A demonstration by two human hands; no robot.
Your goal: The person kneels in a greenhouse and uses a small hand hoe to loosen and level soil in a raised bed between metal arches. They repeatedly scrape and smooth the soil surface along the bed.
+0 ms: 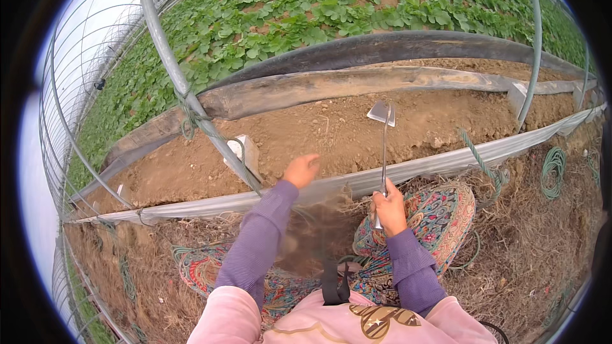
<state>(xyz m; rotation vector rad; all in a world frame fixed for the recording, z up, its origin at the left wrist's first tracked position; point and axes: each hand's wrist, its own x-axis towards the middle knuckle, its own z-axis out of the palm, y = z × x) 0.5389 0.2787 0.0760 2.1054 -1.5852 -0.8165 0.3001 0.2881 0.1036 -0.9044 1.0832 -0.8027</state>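
Observation:
My right hand [389,208] is closed around the metal handle of a small hand hoe [384,153]. Its flat steel blade [381,112] is up and away from me, over the bare brown soil [311,129]. Over the near edge of that soil, just beyond the rolled whitish plastic film [430,164], reaches my left hand [302,170], slightly blurred, its fingers partly bent. I see nothing in it, though its palm side is hidden. A thin dry stalk [327,126] lies on the soil between hand and blade.
Left of my left hand, a slanting metal hoop pole [167,52] with green rope [197,117] stands by a pale block [248,155]. Another pole [534,52] rises at right. Dark rolled film [373,50] borders leafy green plants [330,9]. Coiled rope [553,172] lies on dry grass.

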